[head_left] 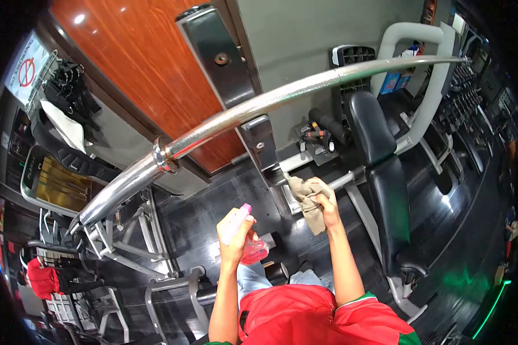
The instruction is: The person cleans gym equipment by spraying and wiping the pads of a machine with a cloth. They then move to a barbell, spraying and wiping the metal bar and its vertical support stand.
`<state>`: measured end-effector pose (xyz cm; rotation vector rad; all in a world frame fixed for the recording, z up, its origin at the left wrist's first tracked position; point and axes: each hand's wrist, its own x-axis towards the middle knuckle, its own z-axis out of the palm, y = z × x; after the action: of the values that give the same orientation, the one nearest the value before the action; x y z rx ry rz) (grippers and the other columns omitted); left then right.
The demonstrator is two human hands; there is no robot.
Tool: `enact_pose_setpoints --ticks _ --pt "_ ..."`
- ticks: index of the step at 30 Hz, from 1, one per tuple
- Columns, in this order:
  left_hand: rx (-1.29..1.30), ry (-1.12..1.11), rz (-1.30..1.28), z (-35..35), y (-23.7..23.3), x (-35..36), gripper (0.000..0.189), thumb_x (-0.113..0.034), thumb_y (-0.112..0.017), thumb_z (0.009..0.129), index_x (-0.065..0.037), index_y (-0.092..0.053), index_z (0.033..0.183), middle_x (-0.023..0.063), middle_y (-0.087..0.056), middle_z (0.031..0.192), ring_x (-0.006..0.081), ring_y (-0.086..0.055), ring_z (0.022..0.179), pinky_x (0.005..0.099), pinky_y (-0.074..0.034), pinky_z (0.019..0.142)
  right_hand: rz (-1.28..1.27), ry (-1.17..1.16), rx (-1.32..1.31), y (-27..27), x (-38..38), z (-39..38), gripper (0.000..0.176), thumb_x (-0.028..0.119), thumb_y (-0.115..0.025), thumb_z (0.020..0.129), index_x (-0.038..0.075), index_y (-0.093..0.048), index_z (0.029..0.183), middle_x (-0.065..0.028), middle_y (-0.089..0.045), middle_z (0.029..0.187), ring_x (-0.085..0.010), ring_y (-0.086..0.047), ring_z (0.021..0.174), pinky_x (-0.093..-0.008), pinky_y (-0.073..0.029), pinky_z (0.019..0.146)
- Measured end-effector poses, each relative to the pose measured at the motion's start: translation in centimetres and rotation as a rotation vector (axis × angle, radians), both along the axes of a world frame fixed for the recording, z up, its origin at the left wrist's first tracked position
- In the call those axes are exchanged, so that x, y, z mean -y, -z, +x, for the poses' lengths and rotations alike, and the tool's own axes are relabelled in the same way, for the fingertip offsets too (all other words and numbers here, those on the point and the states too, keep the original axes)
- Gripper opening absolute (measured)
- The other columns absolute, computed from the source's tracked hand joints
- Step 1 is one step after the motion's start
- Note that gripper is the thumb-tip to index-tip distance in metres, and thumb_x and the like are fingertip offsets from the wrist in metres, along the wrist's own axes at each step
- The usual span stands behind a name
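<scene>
My left hand [231, 236] is wrapped round a spray bottle [254, 252] with a pink and white top and a see-through pinkish body. In my right hand [327, 208] is a crumpled olive-beige cloth [309, 201], bunched between thumb and fingers, with its loose end hanging down. Both hands are in front of my body, apart from each other. Beyond them a shiny metal barbell [282, 96] runs across the view, and neither hand touches it. A metal collar [165, 154] sits on the bar towards its left end.
A black padded bench [384, 190] stands to the right. Black metal uprights [221, 63] rise before a wooden door [138, 69]. Dumbbell racks [463, 95] line the far right. A person in a red top [43, 277] is at the far left. Dark flooring [204, 215] lies below.
</scene>
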<state>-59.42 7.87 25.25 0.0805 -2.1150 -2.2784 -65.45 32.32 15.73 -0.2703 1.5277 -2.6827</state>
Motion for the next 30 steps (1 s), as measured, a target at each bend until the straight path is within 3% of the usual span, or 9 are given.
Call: enact_pose_setpoints --ticks 4,6,8,10,14,20,24,28,30 --pt "0.044 0.020 -0.088 0.3 0.3 0.2 0.017 -0.015 -0.061 0.090 0.001 -0.060 0.089 0.0104 -0.064 0.080 0.0165 -0.061 0.052 0.0270 -0.046 0.054 -0.027 0.413 0.071 2.0 4.5 2.0 0.032 0.014 -0.063 0.086 0.002 -0.058 0.115 -0.0058 -0.061 0.111 -0.0158 -0.058 0.106 -0.0300 -0.045 0.095" --pt "0.059 0.021 -0.147 0.3 0.5 0.1 0.017 -0.016 -0.061 0.090 0.001 -0.061 0.089 0.0104 -0.064 0.081 0.0163 -0.061 0.052 0.0270 -0.046 0.054 0.179 0.554 0.023 2.3 7.4 1.2 0.035 0.019 -0.066 0.090 0.004 -0.055 0.120 -0.0067 -0.058 0.116 -0.0188 -0.053 0.115 -0.0338 -0.039 0.103" --pt "0.067 0.031 -0.168 0.4 0.6 -0.1 0.018 -0.017 -0.061 0.090 0.001 -0.060 0.089 0.0104 -0.065 0.080 0.0162 -0.061 0.052 0.0268 -0.045 0.054 0.033 0.626 0.135 0.0 10.8 1.0 0.035 0.018 -0.066 0.094 0.004 -0.052 0.123 -0.0070 -0.055 0.120 -0.0192 -0.052 0.113 -0.0334 -0.039 0.101" --pt "0.065 0.023 -0.194 0.4 0.7 -0.1 0.020 -0.019 -0.062 0.089 0.001 -0.060 0.090 0.0105 -0.065 0.078 0.0159 -0.061 0.051 0.0264 -0.044 0.053 0.068 0.825 0.152 0.8 14.1 -0.2 0.036 0.017 -0.065 0.094 0.003 -0.050 0.124 -0.0104 -0.056 0.118 -0.0218 -0.053 0.112 -0.0351 -0.040 0.100" --pt "0.102 0.018 -0.219 0.4 0.9 0.0 0.021 -0.020 -0.062 0.089 0.001 -0.059 0.090 0.0104 -0.066 0.077 0.0159 -0.061 0.051 0.0262 -0.044 0.053 0.341 0.861 0.135 4.7 17.1 -1.4 0.038 0.015 -0.065 0.091 0.003 -0.048 0.123 -0.0197 -0.055 0.112 -0.0340 -0.055 0.109 -0.0406 -0.041 0.097" --pt "0.091 0.016 -0.221 0.4 0.8 0.0 0.021 -0.020 -0.062 0.089 0.001 -0.060 0.091 0.0099 -0.065 0.079 0.0161 -0.061 0.051 0.0260 -0.044 0.052 0.323 0.736 0.072 6.5 14.1 -0.6 0.035 0.002 -0.065 0.087 0.004 -0.053 0.120 -0.0148 -0.061 0.113 -0.0295 -0.059 0.109 -0.0380 -0.044 0.096" --pt "0.071 0.009 -0.204 0.3 0.4 -0.1 0.018 -0.016 -0.061 0.090 0.002 -0.060 0.088 0.0096 -0.064 0.077 0.0162 -0.061 0.051 0.0271 -0.045 0.053 0.127 0.708 0.400 11.0 12.5 -0.4 0.033 0.011 -0.063 0.092 0.003 -0.054 0.123 -0.0123 -0.061 0.117 -0.0223 -0.058 0.112 -0.0341 -0.042 0.099" --pt "0.072 0.031 -0.211 -0.1 1.0 -0.2 0.016 -0.012 -0.061 0.092 0.003 -0.060 0.088 0.0106 -0.066 0.076 0.0165 -0.062 0.052 0.0286 -0.047 0.055 0.165 0.767 0.068 3.6 11.3 -1.3 0.031 0.011 -0.064 0.094 0.003 -0.053 0.122 -0.0094 -0.056 0.117 -0.0187 -0.054 0.111 -0.0308 -0.041 0.099" --pt "0.088 0.029 -0.209 -0.3 0.9 -0.7 0.017 -0.014 -0.063 0.091 0.002 -0.061 0.088 0.0118 -0.066 0.078 0.0176 -0.063 0.052 0.0282 -0.048 0.056 0.114 0.729 -0.009 4.0 12.5 -3.2 0.033 0.010 -0.064 0.093 0.003 -0.053 0.123 -0.0126 -0.057 0.117 -0.0228 -0.054 0.115 -0.0350 -0.039 0.104"
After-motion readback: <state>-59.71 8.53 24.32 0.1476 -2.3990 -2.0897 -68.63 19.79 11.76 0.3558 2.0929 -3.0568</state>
